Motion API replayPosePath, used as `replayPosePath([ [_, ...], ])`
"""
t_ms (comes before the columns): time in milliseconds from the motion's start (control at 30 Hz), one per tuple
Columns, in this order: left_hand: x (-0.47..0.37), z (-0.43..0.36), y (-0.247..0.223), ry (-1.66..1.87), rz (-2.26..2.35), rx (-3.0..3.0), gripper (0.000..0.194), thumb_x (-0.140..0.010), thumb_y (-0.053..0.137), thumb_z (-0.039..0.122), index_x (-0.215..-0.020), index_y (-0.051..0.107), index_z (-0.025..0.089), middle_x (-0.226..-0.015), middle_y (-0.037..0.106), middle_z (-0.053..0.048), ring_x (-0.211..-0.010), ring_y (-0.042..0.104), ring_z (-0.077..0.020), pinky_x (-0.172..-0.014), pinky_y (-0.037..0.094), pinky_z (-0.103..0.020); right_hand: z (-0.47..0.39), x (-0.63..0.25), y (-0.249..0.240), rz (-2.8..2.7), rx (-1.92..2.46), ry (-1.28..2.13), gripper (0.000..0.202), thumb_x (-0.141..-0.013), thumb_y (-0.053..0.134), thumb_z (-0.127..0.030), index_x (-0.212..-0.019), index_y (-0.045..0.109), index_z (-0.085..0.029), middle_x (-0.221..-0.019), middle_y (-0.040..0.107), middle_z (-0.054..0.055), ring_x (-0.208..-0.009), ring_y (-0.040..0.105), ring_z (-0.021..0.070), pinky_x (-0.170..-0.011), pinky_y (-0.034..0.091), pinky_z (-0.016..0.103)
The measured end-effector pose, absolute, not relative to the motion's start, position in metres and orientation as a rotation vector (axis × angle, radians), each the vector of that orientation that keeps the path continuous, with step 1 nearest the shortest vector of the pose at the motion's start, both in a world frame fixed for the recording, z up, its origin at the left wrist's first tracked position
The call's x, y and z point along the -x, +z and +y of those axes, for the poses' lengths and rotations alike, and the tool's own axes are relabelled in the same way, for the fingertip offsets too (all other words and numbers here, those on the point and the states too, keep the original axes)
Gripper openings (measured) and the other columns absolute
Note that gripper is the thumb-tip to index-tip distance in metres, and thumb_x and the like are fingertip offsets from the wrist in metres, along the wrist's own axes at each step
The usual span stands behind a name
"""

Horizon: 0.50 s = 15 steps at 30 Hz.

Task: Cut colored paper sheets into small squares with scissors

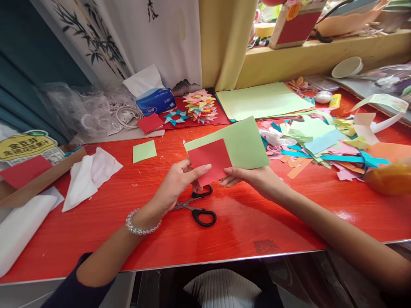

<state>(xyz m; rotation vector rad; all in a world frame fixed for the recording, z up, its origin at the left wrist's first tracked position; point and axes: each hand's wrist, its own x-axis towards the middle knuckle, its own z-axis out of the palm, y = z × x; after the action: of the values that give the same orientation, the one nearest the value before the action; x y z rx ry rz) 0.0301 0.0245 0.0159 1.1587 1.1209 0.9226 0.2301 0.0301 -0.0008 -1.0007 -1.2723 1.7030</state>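
Observation:
A red paper square [210, 156] lies over the left part of a larger light green paper sheet [247, 145], both held up above the table. My left hand [175, 184] pinches them at the lower left, its thumb on the red square. At the bottom edge, my right hand [253, 179] grips the green sheet, thumb tip at the red square's lower right corner. Below the papers, black-handled scissors [204, 217] rest on the table with their handles apart; my left hand hides part of the blades. A small green square [144, 152] lies to the left.
Coloured paper scraps [321, 141] are heaped on the right of the red table [244, 222]. At the back sit a green paper stack [266, 100], folded paper stars [201, 107], small red squares [150, 123] and a tissue pack [156, 102]. Crumpled tissue [91, 173] and a cardboard box [45, 175] are left.

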Motion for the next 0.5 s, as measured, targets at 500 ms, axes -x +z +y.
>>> replayPosePath([
  [500, -0.009, 0.04, 0.017, 1.043, 1.275, -1.146, 0.027, -0.066, 0.073, 0.037, -0.057, 0.063, 0.013, -0.059, 0.065, -0.002, -0.054, 0.057, -0.0114, -0.053, 0.041, -0.023, -0.001, -0.221, 0.054, -2.136, 0.33, 2.029, 0.038, -0.09, 0.043, -0.04, -0.114, 0.065, -0.021, -0.095, 0.071, 0.008, -0.087, 0.066, 0.0174, -0.076, 0.05, 0.027],
])
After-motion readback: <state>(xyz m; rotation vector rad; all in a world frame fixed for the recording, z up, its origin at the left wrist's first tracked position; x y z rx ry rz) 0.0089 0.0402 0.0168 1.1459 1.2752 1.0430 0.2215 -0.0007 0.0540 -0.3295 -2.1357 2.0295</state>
